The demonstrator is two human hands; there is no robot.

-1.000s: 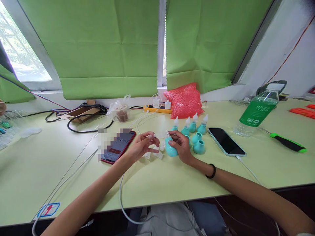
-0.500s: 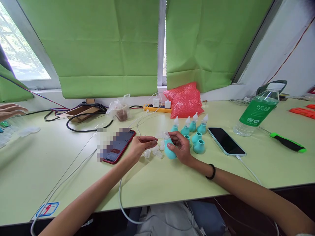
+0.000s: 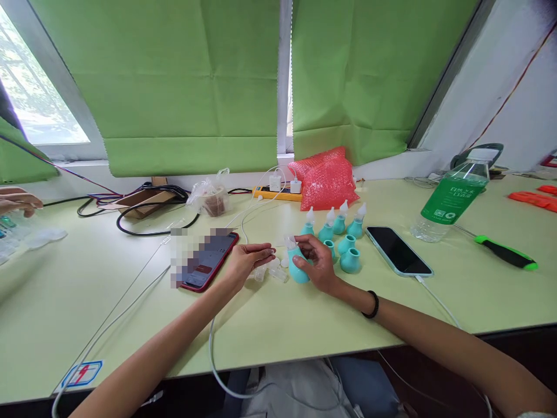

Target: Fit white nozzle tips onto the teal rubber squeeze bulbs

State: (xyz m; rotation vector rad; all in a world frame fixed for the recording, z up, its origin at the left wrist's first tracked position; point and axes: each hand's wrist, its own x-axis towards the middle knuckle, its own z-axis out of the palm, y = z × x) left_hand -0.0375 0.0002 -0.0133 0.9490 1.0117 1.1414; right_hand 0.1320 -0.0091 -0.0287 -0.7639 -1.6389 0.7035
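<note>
My right hand point(image 3: 317, 259) grips a teal rubber bulb point(image 3: 297, 269) with a clear nozzle tip on its top, held over the pale green table point(image 3: 278, 325). My left hand point(image 3: 249, 259) hovers just left of it, palm up, fingers loosely extended toward the bulb, with nothing seen in them. Small clear plastic tips point(image 3: 272, 270) lie on the table between my hands. Behind stand several teal bulbs with white tips point(image 3: 333, 222) and two open teal bulbs point(image 3: 349, 255).
A red-cased phone point(image 3: 204, 266) lies left of my hands, a blue-cased phone point(image 3: 398, 250) on its cable to the right. A green-labelled water bottle point(image 3: 452, 194), a green-handled tool point(image 3: 505, 253), red bubble wrap point(image 3: 327, 177), a power strip point(image 3: 278, 190) and cables sit behind. Another person's hand point(image 3: 17, 200) shows far left.
My left hand has let go of the clear tip and lowered with its fingers opened. The tip now sits on the bulb in my right hand. The other person's hand appeared at far left.
</note>
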